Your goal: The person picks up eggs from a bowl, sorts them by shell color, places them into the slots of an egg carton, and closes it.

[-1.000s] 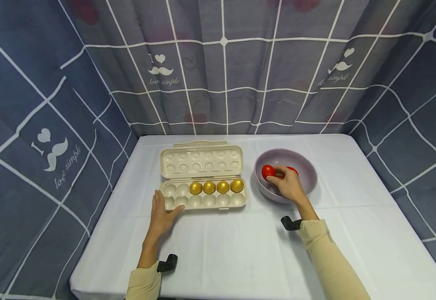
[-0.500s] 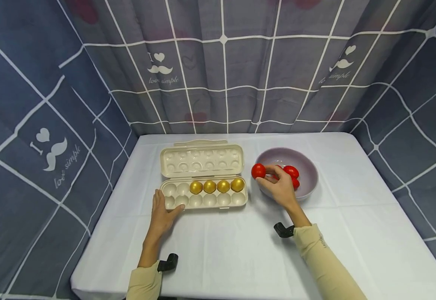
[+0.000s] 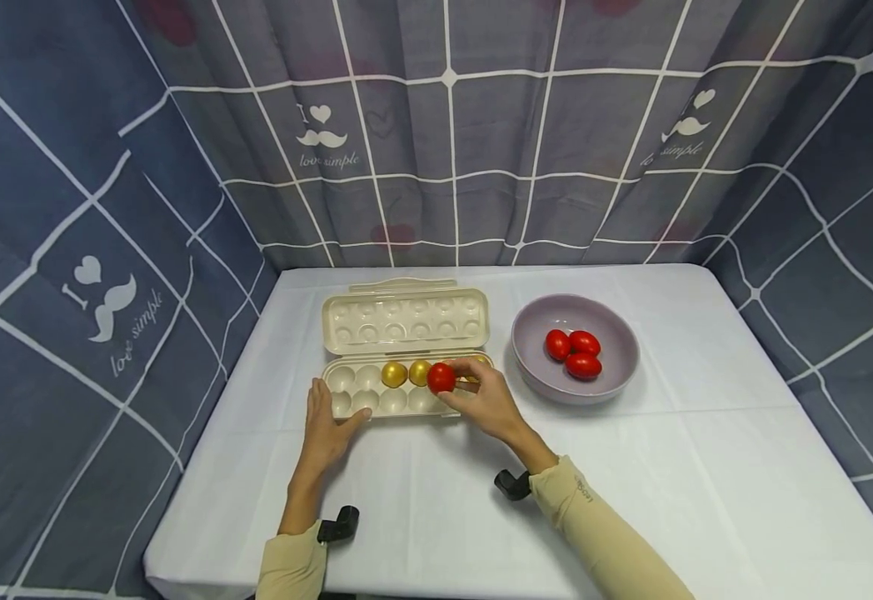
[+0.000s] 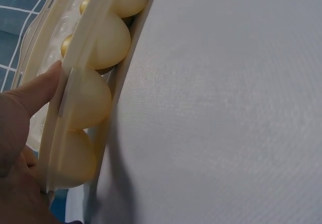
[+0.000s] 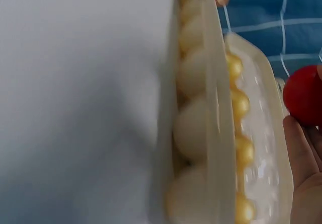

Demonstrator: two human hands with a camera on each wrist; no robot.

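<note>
My right hand (image 3: 491,407) pinches a red egg (image 3: 441,377) between thumb and fingertips, just above the right half of an open cream egg carton (image 3: 405,322). In the right wrist view the red egg (image 5: 304,95) is apart from the carton. Gold eggs (image 3: 394,374) sit in the back row; those on the right are partly hidden by my right hand. The two left cups of that row are bare, as are the visible front cups. My left hand (image 3: 326,433) holds the carton's left front corner, thumb on the front rim (image 4: 59,93) and fingers along the left end.
Right of the carton stands a mauve bowl (image 3: 624,358) with three red eggs (image 3: 583,366) in it. A white cloth (image 3: 436,508) covers the table. Dark checked curtains (image 3: 496,212) hang behind it and at both sides.
My right hand has lifted the red egg out of the bowl and carried it left to above the carton, uncovering the eggs left in the bowl. My left hand stays put.
</note>
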